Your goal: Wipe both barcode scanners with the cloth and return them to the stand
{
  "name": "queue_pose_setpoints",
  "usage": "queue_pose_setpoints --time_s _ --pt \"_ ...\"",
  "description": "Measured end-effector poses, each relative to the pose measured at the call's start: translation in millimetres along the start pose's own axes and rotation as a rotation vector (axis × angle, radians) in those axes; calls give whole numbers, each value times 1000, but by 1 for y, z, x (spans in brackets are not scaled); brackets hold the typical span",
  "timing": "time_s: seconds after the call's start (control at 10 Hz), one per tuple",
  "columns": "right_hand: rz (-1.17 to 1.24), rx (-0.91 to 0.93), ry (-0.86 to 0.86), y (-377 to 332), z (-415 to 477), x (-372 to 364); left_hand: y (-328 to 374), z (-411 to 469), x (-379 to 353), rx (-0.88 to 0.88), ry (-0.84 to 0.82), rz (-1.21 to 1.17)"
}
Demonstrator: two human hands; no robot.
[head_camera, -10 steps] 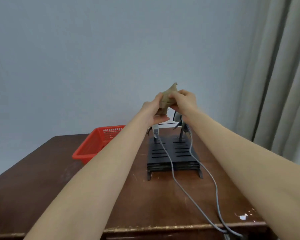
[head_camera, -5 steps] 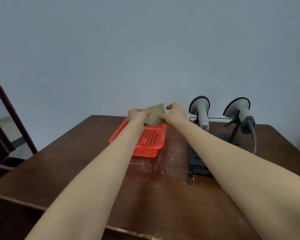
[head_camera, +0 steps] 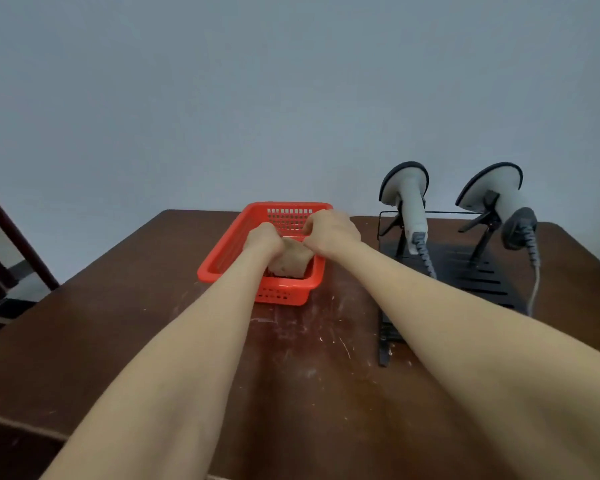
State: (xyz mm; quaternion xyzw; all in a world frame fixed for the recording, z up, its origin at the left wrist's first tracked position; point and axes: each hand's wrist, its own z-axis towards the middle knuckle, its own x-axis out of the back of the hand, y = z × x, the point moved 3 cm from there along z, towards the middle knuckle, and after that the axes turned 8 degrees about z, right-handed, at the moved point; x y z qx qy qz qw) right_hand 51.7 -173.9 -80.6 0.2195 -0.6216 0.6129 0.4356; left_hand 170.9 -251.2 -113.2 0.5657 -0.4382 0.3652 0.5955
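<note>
Two grey barcode scanners, the left scanner [head_camera: 405, 197] and the right scanner [head_camera: 496, 194], sit upright on the black stand [head_camera: 465, 268] at the right, their coiled cables hanging down. A beige cloth [head_camera: 293, 260] lies bunched inside the red basket [head_camera: 222, 258]. My left hand [head_camera: 262, 239] and my right hand [head_camera: 329, 230] are both down in the basket, pinching the top of the cloth. The fingertips are hidden behind the knuckles.
The brown wooden table [head_camera: 136, 323] carries white scuff marks in front of the basket. A dark wooden frame [head_camera: 11, 237] stands beyond the table's left side. A plain wall rises behind the table.
Both hands carried the cloth from near the scanners leftward and lowered it into the red basket. The camera view swung left and down.
</note>
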Motion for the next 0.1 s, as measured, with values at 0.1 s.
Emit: queue_pose_setpoints --time_s 0.1 --pt "9 23 9 -3 -4 11 14 -2 10 -16 90 48"
